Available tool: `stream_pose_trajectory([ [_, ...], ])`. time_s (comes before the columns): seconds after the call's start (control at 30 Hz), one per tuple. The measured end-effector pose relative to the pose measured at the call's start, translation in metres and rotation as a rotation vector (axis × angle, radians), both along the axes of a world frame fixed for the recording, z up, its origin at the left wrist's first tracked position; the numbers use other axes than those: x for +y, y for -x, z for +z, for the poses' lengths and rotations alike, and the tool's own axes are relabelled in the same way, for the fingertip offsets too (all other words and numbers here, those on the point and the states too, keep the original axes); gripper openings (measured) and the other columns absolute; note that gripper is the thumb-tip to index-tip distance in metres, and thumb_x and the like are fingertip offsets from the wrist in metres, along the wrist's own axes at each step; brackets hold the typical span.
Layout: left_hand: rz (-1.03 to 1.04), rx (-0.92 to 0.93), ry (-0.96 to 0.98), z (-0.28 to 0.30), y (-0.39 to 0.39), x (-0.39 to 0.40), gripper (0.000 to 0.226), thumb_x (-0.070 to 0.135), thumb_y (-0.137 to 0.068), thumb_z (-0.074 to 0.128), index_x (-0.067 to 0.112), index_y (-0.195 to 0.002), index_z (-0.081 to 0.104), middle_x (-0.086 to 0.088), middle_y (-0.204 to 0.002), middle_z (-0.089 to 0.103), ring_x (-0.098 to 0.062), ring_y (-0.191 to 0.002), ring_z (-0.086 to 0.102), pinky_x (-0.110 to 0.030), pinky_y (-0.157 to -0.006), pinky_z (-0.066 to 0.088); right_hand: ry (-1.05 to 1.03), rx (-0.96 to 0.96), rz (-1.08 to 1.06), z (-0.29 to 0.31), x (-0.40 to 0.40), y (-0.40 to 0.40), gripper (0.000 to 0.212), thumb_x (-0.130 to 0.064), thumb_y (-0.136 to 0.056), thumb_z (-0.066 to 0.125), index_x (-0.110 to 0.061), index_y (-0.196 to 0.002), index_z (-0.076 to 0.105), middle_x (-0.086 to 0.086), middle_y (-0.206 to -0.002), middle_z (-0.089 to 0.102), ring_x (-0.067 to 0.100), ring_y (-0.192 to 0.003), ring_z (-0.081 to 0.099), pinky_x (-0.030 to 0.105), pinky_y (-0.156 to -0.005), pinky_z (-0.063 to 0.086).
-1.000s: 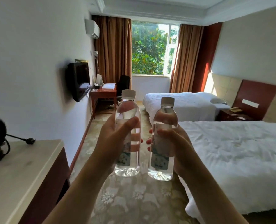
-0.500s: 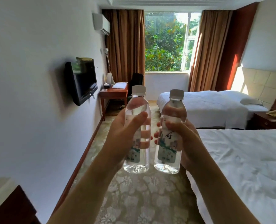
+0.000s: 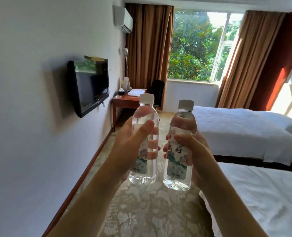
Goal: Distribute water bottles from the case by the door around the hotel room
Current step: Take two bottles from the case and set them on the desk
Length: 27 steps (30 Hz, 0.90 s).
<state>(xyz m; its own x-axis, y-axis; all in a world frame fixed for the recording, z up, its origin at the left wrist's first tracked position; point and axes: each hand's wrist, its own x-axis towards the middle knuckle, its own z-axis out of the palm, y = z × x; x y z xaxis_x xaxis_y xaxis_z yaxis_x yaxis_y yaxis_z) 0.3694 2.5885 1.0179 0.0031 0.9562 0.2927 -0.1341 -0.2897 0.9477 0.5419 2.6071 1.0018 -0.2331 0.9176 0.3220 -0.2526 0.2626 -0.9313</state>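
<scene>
Two clear water bottles with white caps and green-blue labels are held upright side by side in front of me. My left hand point(image 3: 129, 144) grips the left water bottle point(image 3: 144, 139), thumb across its front. My right hand point(image 3: 193, 147) grips the right water bottle point(image 3: 180, 151), fingers wrapped around its label. Both bottles are full and capped, and they hang above the patterned carpet point(image 3: 141, 211). The case by the door is out of view.
A wall-mounted TV point(image 3: 88, 86) sticks out on the left. Ahead, a wooden desk point(image 3: 124, 101) with a black chair point(image 3: 157, 91) stands under the window. Two white beds, the near one point(image 3: 261, 194) and the far one point(image 3: 244, 130), line the right side.
I have walked further into the room: the counter with the kettle has dropped out of view, and the TV, desk and window are closer. Both hands still hold their bottles upright.
</scene>
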Motion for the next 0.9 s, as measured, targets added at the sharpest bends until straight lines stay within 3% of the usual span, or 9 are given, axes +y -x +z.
stream_pose_trajectory([
  [0.17, -0.058, 0.012, -0.004, 0.013, -0.005, 0.136, 0.045, 0.059, -0.070, 0.053, 0.040, -0.110, 0.055, 0.016, -0.088, 0.075, -0.010, -0.081, 0.075, -0.023, -0.056, 0.057, 0.031, -0.046, -0.071, 0.009, 0.122, -0.001, 0.079, -0.058, -0.049, 0.086, -0.012, -0.108, 0.060, 0.013, -0.088, 0.064, 0.030, -0.081, 0.066, 0.048, -0.082, 0.055],
  [0.37, -0.126, 0.008, 0.020, 0.004, -0.053, 0.289, 0.048, 0.057, -0.077, 0.051, 0.034, -0.119, 0.057, 0.003, -0.095, 0.075, -0.017, -0.083, 0.075, -0.028, -0.058, 0.059, 0.056, -0.003, -0.179, -0.001, 0.260, -0.051, 0.046, -0.041, -0.071, 0.072, -0.015, -0.109, 0.063, 0.012, -0.091, 0.067, 0.036, -0.088, 0.067, 0.049, -0.086, 0.056],
  [0.47, -0.161, 0.004, 0.037, -0.010, -0.094, 0.366, 0.050, 0.051, -0.080, 0.055, 0.029, -0.125, 0.057, -0.005, -0.099, 0.074, -0.022, -0.081, 0.076, -0.030, -0.057, 0.058, 0.067, 0.002, -0.218, -0.012, 0.332, -0.088, 0.033, -0.039, -0.070, 0.070, -0.022, -0.098, 0.067, 0.005, -0.082, 0.069, 0.026, -0.079, 0.069, 0.042, -0.079, 0.056],
  [0.53, -0.164, -0.003, 0.041, -0.020, -0.125, 0.417, 0.047, 0.048, -0.081, 0.056, 0.029, -0.125, 0.057, -0.007, -0.098, 0.075, -0.024, -0.081, 0.076, -0.031, -0.056, 0.058, 0.058, 0.010, -0.230, -0.021, 0.382, -0.115, 0.030, -0.040, -0.070, 0.070, -0.022, -0.094, 0.069, 0.005, -0.081, 0.069, 0.027, -0.078, 0.068, 0.045, -0.081, 0.055],
  [0.63, -0.162, 0.003, 0.058, -0.027, -0.166, 0.491, 0.041, 0.046, -0.081, 0.056, 0.029, -0.118, 0.060, -0.003, -0.094, 0.076, -0.023, -0.078, 0.076, -0.031, -0.056, 0.058, 0.052, 0.060, -0.242, -0.029, 0.461, -0.155, 0.039, -0.037, -0.069, 0.073, -0.017, -0.102, 0.065, 0.011, -0.087, 0.066, 0.033, -0.082, 0.066, 0.055, -0.086, 0.051],
  [0.77, -0.078, 0.009, 0.071, -0.015, -0.193, 0.584, 0.039, 0.051, -0.074, 0.056, 0.031, -0.108, 0.061, 0.006, -0.086, 0.077, -0.016, -0.072, 0.076, -0.025, -0.053, 0.056, 0.081, 0.069, -0.209, -0.027, 0.570, -0.184, 0.058, -0.041, -0.068, 0.075, -0.010, -0.115, 0.060, 0.024, -0.100, 0.063, 0.056, -0.099, 0.060, 0.070, -0.095, 0.044],
  [0.83, -0.042, 0.007, 0.067, -0.007, -0.192, 0.628, 0.036, 0.051, -0.074, 0.055, 0.032, -0.105, 0.062, 0.008, -0.084, 0.077, -0.015, -0.071, 0.075, -0.024, -0.053, 0.056, 0.093, 0.045, -0.181, -0.021, 0.622, -0.184, 0.061, -0.041, -0.067, 0.075, -0.011, -0.117, 0.058, 0.034, -0.104, 0.059, 0.058, -0.101, 0.059, 0.069, -0.092, 0.047],
  [0.9, -0.010, 0.007, 0.069, 0.000, -0.185, 0.668, 0.036, 0.053, -0.074, 0.054, 0.034, -0.104, 0.062, 0.009, -0.083, 0.076, -0.015, -0.072, 0.075, -0.024, -0.054, 0.056, 0.095, 0.026, -0.150, -0.016, 0.667, -0.179, 0.063, -0.040, -0.065, 0.076, -0.008, -0.117, 0.058, 0.034, -0.102, 0.059, 0.053, -0.091, 0.063, 0.061, -0.086, 0.054],
])
